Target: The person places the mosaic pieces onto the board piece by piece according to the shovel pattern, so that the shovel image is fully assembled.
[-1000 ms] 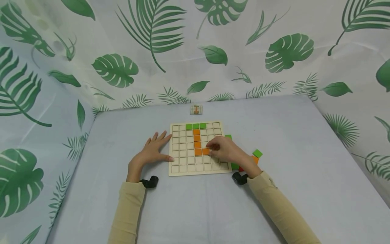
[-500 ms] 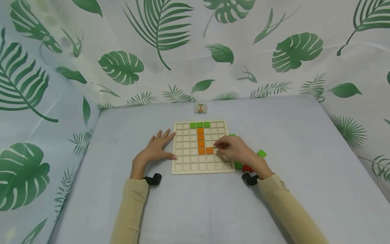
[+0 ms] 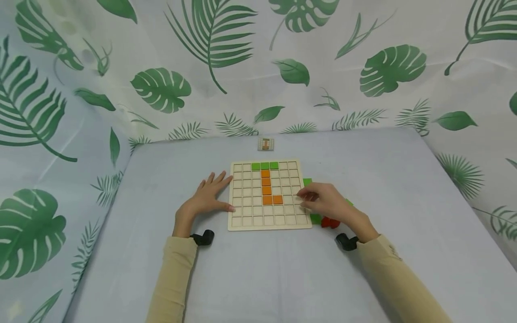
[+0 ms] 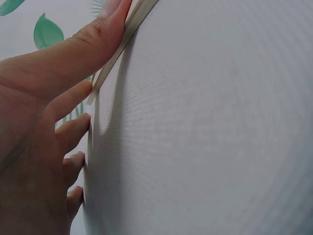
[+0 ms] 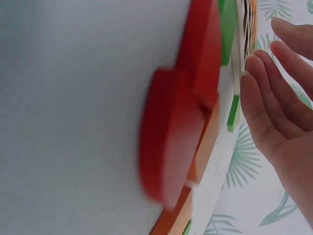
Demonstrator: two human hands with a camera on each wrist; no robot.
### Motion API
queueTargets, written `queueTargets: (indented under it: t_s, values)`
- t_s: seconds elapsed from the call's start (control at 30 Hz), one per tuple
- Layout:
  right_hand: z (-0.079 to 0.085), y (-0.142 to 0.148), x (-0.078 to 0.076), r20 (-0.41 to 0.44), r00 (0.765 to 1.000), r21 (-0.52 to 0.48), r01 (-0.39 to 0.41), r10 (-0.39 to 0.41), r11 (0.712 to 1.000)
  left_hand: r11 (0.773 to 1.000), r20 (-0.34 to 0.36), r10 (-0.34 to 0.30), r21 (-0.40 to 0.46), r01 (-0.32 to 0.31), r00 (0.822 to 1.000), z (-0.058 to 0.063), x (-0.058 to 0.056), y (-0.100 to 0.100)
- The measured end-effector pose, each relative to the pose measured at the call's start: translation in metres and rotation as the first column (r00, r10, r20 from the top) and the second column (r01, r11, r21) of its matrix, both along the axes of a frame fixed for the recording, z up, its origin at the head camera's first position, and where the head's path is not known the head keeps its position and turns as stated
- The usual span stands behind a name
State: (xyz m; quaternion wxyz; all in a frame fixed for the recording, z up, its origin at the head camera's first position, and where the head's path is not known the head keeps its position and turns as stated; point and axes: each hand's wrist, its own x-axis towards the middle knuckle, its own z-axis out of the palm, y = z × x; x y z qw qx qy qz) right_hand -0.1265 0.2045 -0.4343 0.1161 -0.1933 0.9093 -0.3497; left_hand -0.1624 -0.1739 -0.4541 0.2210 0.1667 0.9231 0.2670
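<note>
Nearest are two tan sleeves, their forearms reaching over the pale tabletop, with a black camera at each wrist. Just past the right-hand camera lie two red pieces, touching each other, with a green tile beside them against the board's right side. The right wrist view also shows orange blocks close behind the red ones.

The right hand hangs at the board's right edge, fingers loosely bent and grasping nothing; whether its fingertips touch the board cannot be told. The left hand is spread flat and relaxed at the opposite edge, thumb resting on the rim, index fingertip against it.

Between the hands lies the gridded board. An orange column of four tiles runs up it, a fifth orange tile sitting right of its lowest. Above, three green tiles fill part of the far row, the middle one topping the column.

Beyond the board lies a small card, then the leaf-print cloth.
</note>
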Motion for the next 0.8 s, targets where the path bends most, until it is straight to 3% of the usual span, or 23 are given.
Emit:
queueTargets:
  t_s: [0.33, 0.8]
  values:
    - [0.002, 0.023, 0.01, -0.027, 1.0, 0.051, 0.011, -0.01, 0.999, 1.0, 0.0, 0.008, 0.002, -0.008, 1.0, 0.001, 0.001, 0.001]
    - [0.003, 0.052, 0.027, 0.011, 0.997, 0.071, 0.072, -0.073, 0.995, 1.0, -0.01, 0.001, 0.006, -0.001, 1.0, -0.001, 0.0, 0.001]
